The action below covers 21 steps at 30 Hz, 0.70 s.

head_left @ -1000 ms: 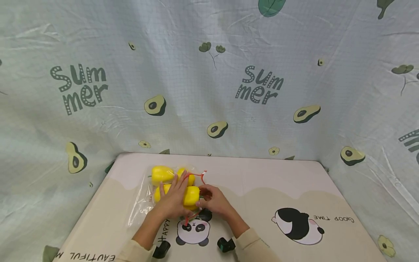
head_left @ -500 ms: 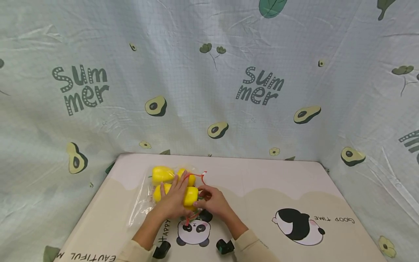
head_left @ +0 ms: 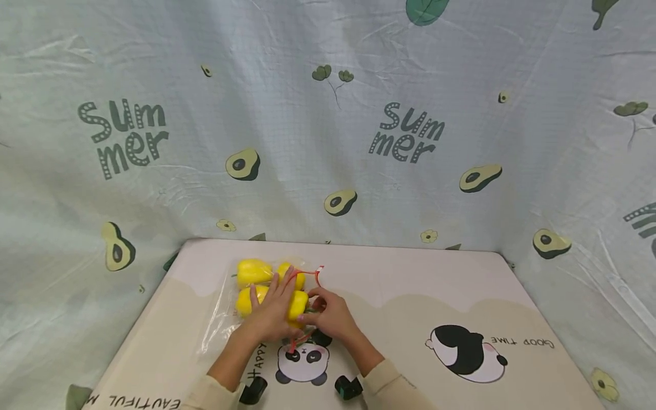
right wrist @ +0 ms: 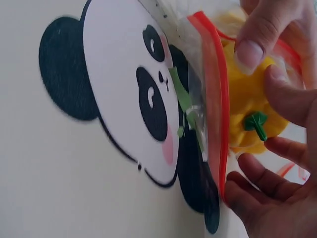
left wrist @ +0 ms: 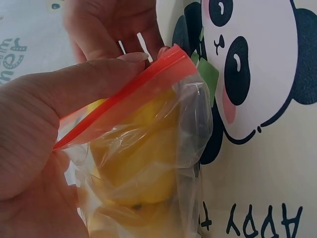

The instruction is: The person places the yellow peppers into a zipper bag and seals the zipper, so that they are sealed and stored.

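A clear zip bag [head_left: 217, 327] with a red closure strip [left wrist: 111, 101] lies on the table, several yellow bell peppers in or under its film. My left hand [head_left: 269, 316] spreads over it and holds its mouth, the thumb lying along the red strip. At that mouth is a yellow bell pepper [right wrist: 245, 96], its green stem [right wrist: 256, 124] pointing outward. My right hand [head_left: 334, 316] holds this pepper at the stem end, thumb on its side and fingers bent near the stem. Another pepper [head_left: 253, 272] lies at the bag's far left; the left hand partly covers the others.
The pale table mat [head_left: 379, 353] bears a panda print [head_left: 303, 364] in front of the bag and a dog print [head_left: 466, 353] at right. Behind the table hangs a cloth [head_left: 287, 131] with avocado prints. A black wrist device [head_left: 253, 391] sits by the left sleeve.
My right hand has moved slightly left with the pepper, which slides a little farther into the bag. A neighbouring pepper has shifted left too. My left hand keeps its place.
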Each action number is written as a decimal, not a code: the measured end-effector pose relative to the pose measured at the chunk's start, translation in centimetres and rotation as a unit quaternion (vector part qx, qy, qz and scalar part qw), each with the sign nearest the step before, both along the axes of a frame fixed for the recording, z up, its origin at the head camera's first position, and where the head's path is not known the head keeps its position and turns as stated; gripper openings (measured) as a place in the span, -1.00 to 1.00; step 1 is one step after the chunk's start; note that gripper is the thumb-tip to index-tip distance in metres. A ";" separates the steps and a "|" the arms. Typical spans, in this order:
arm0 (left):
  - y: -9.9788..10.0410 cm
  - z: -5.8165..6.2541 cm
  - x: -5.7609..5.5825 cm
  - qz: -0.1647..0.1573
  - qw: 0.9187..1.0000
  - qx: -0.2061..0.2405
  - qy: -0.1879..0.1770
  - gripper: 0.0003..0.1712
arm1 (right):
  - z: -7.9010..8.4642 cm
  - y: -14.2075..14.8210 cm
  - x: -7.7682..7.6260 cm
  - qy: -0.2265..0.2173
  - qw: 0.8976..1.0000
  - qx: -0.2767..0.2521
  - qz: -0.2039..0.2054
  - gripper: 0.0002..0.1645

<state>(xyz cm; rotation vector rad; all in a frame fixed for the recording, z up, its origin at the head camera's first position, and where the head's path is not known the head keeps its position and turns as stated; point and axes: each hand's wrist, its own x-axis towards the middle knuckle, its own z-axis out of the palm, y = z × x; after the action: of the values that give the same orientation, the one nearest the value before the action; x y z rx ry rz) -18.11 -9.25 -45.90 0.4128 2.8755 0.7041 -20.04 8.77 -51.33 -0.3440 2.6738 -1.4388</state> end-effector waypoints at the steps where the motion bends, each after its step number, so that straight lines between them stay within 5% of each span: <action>1: 0.0 0.0 0.0 0.000 1.000 0.001 -0.002 0.42 | 0.0 -0.1 0.0 0.001 1.000 0.006 0.003 -0.40; 10: -0.1 0.3 -0.1 0.001 1.000 -0.003 -0.005 0.42 | -0.3 0.0 -0.2 -0.017 0.998 -0.057 0.016 -0.42; 21: 0.0 -0.1 -0.1 0.003 1.000 -0.004 -0.002 0.38 | -0.3 -1.6 -0.1 0.002 1.000 -0.021 0.006 -0.42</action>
<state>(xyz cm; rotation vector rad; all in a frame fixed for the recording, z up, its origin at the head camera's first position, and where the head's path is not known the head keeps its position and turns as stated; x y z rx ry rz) -18.17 -9.26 -46.05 0.4007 2.8752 0.6942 -20.11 7.18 -51.61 -0.3667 2.6444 -1.4935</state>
